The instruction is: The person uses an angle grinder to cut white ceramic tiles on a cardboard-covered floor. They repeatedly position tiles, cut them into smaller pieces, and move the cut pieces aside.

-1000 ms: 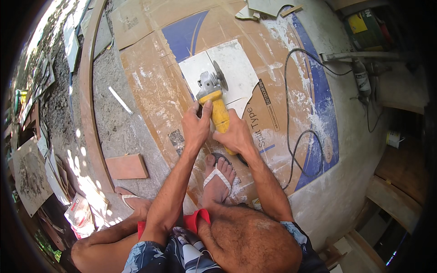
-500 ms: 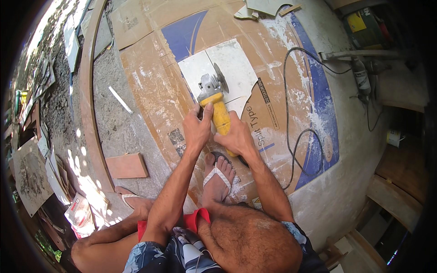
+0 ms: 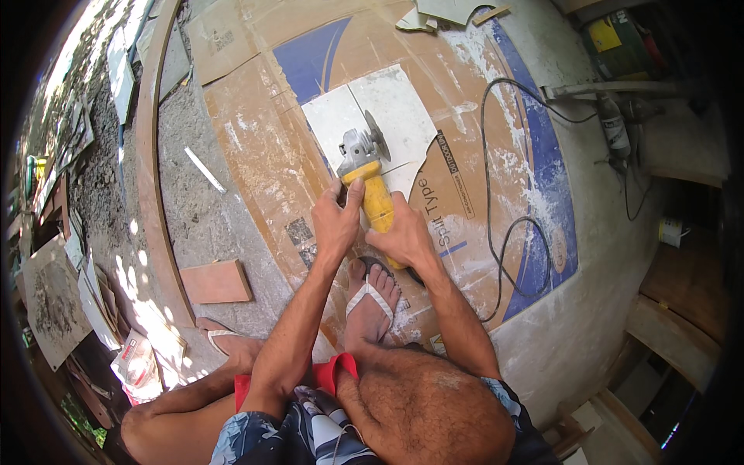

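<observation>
The white tile (image 3: 407, 101) lies on a dusty cardboard sheet (image 3: 267, 170), and thin dark lines cross its surface. The yellow and grey angle grinder (image 3: 378, 203) is at the near side of this tile, with its head over the tile's near left part. Its round disc (image 3: 377, 133) stands almost on edge above the tile; whether the disc touches the tile, I cannot tell.

The left hand (image 3: 336, 226), just nearer to the person than the tile, has its grip closed at the front of the yellow body, with the thumb along the side and the fingers partly hidden. The right hand (image 3: 407, 239), also on the near side of the tile, has its grip wrapped around the rear of the body.

To the right of the tile, a dark cord (image 3: 484, 155) makes loops over the cardboard. A foot in a sandal (image 3: 370, 304) is placed on the near side of the tile, below the grinder. Far to the left of the tile there is a long wooden bar (image 3: 148, 155); nearer to the person and left of the tile lies a reddish block (image 3: 217, 283). Beyond the tile, broken white pieces (image 3: 456, 9) rest at the cardboard's far edge.
</observation>
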### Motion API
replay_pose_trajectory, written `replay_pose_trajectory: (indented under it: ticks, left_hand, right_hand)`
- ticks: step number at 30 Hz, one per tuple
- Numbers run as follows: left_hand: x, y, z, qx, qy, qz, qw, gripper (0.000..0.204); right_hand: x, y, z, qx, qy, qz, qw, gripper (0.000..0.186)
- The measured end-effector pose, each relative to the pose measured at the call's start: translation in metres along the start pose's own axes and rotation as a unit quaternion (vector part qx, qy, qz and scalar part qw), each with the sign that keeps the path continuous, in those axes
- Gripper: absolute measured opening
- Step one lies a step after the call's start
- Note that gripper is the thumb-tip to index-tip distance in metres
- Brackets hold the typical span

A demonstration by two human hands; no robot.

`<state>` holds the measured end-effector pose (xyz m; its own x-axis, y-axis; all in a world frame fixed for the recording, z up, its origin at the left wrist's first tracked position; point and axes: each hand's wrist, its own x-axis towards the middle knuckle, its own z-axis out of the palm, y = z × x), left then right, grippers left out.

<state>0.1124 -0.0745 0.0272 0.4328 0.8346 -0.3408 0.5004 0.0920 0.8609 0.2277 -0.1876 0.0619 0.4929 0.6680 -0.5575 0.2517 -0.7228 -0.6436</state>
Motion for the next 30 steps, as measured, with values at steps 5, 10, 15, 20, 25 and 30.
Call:
replay_pose_trajectory:
  ticks: [5,10,15,20,25,30]
  left_hand:
    - [-0.004,-0.001,0.001,-0.006,0.005,0.010,1.000,0.057]
    - [-0.006,-0.006,0.002,-0.001,0.011,0.025,1.000,0.056]
    - [-0.009,-0.005,0.004,-0.018,0.007,0.019,1.000,0.055]
    - [-0.014,0.000,0.002,-0.019,0.000,0.012,1.000,0.053]
    - [-0.016,0.000,0.002,-0.019,-0.003,0.012,1.000,0.052]
    - [-0.018,-0.001,0.001,0.003,-0.012,0.004,1.000,0.050]
  right_hand:
    - [-0.003,0.004,0.002,-0.002,0.007,-0.004,1.000,0.061]
    - [-0.006,0.005,0.002,0.003,0.005,-0.003,1.000,0.060]
    - [-0.008,0.010,0.002,0.003,0.006,-0.004,1.000,0.060]
    - [-0.012,0.008,0.001,0.005,0.003,-0.005,1.000,0.060]
    - [-0.014,0.011,0.002,0.005,0.003,-0.004,1.000,0.060]
    - [-0.015,0.015,0.003,0.012,0.001,-0.009,1.000,0.064]
